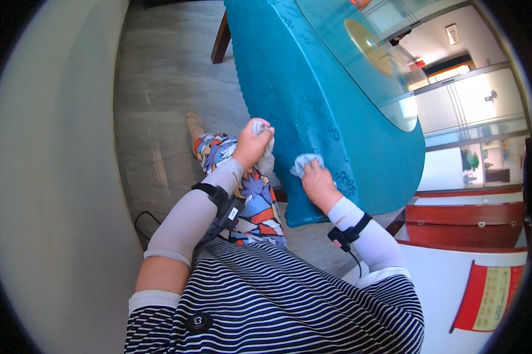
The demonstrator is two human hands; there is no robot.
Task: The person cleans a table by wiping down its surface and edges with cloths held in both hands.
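Observation:
My left hand (250, 146) is closed around a crumpled greyish-white cloth (266, 161), part of which hangs below the fingers. It is above my patterned trousers, beside the hanging edge of a teal tablecloth (283, 84). My right hand (318, 182) grips a bunched pale cloth (309, 160) in front of the tablecloth's hanging side. Whether that cloth touches the fabric, I cannot tell. The tablecloth has a dark floral pattern and a scalloped hem, and covers a table with a rounded end.
A clear round glass panel (368, 84) with a golden centre disc (368, 46) lies on the tabletop. One wooden leg (221, 42) stands at the far end. A pale wall (58, 177) rises on the left. Glass-panelled doors (474, 97) and a red wooden piece (465, 225) are on the right.

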